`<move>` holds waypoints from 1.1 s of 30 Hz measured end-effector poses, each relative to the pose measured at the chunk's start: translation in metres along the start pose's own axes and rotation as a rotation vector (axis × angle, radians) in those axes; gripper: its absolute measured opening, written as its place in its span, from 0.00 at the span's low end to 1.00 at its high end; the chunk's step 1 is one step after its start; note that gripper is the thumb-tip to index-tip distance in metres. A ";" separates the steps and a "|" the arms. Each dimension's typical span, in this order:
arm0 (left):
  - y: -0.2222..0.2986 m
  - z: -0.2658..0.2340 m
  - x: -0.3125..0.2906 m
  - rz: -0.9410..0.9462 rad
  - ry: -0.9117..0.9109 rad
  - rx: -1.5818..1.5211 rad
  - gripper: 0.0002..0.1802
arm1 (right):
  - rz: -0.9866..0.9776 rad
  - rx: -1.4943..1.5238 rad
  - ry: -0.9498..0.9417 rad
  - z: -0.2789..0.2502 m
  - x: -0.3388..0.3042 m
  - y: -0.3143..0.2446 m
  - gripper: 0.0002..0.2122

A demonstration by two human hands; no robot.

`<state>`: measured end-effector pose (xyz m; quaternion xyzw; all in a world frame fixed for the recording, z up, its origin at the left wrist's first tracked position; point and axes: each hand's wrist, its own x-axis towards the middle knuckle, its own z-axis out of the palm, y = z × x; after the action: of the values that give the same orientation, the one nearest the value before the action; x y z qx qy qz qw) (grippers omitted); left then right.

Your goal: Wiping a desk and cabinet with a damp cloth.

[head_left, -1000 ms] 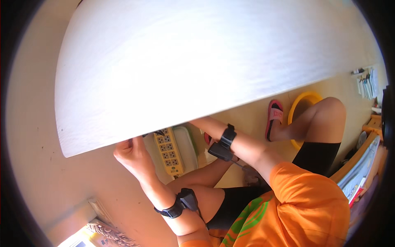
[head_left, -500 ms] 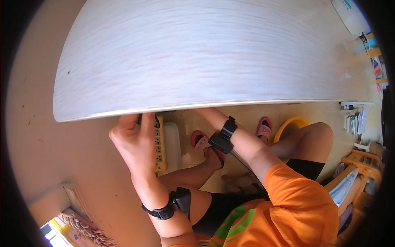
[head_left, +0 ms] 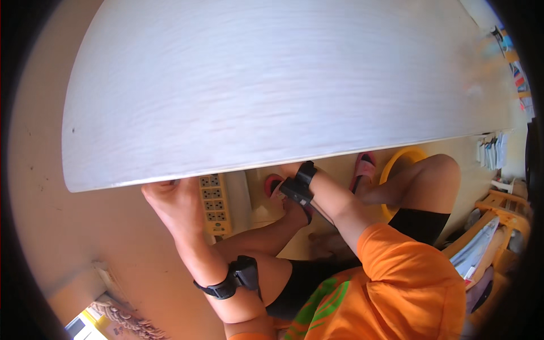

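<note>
My left hand (head_left: 174,205) reaches under the near left edge of the pale, wood-grained tabletop (head_left: 255,90). The fingers look curled in and closed, but the edge covers their tips and whatever they hold. Just right of this hand hangs or stands a yellow power strip (head_left: 214,205) with rows of sockets; nothing is plugged into the visible ones. My right hand is under the tabletop nearer its middle; only its base (head_left: 292,169) shows, so its fingers are hidden. Each forearm wears a black strap with a small black box.
A whitish box-like thing (head_left: 239,195) is beside the power strip. Below the table are my legs in pink slippers (head_left: 365,165) and a yellow basin (head_left: 391,175). To the right stands a wooden rack (head_left: 504,212) with cloths, and papers (head_left: 492,152) hang near the table's far right edge.
The tabletop edge now sits lower at the left in view, covering more of my left fingers and a dark thing seen between them before. My right hand has drawn back slightly toward me.
</note>
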<state>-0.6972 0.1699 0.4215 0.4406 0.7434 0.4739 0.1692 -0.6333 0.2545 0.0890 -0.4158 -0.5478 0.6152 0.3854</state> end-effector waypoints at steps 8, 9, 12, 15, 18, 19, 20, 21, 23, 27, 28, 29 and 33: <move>-0.026 0.015 -0.004 0.168 0.152 0.045 0.09 | -0.230 -0.087 0.199 0.041 -0.043 0.013 0.20; -0.025 0.016 -0.002 0.174 0.146 0.048 0.09 | -0.283 -0.104 0.229 0.046 -0.048 0.010 0.20; -0.029 -0.008 -0.004 0.166 0.154 0.131 0.10 | -0.381 -0.233 0.206 0.052 -0.063 -0.003 0.21; -0.007 0.012 -0.001 0.183 0.138 0.095 0.12 | -0.251 -0.086 0.236 0.016 -0.025 0.019 0.23; -0.008 0.019 0.000 0.209 0.102 0.128 0.14 | 0.208 0.430 0.091 -0.015 -0.026 0.035 0.25; -0.020 -0.009 -0.003 0.191 0.145 0.196 0.14 | 0.243 0.565 -0.040 0.020 -0.048 -0.004 0.26; -0.015 0.005 -0.002 0.203 0.124 0.159 0.14 | 0.226 0.555 -0.001 0.018 -0.050 -0.001 0.26; -0.004 0.036 0.001 0.227 0.069 0.095 0.15 | -0.014 0.230 0.153 0.007 -0.047 0.016 0.25; -0.012 0.035 0.001 0.214 0.101 0.129 0.14 | -0.129 0.009 0.193 0.025 -0.067 -0.030 0.25; -0.016 -0.022 -0.006 0.178 0.179 0.262 0.12 | 0.035 0.196 -0.137 0.003 -0.095 -0.209 0.25; -0.012 -0.021 -0.006 0.185 0.165 0.266 0.12 | 0.032 0.219 -0.343 -0.012 -0.080 -0.212 0.26; -0.006 -0.008 -0.004 0.196 0.143 0.235 0.13 | -0.004 0.225 -0.321 -0.020 -0.061 -0.188 0.25; 0.037 0.080 -0.008 0.136 -0.084 0.126 0.15 | 0.085 0.264 0.160 -0.109 0.021 0.017 0.25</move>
<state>-0.6210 0.2136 0.4119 0.5192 0.7324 0.4178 0.1395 -0.5392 0.3107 0.0639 -0.4320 -0.4115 0.6627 0.4526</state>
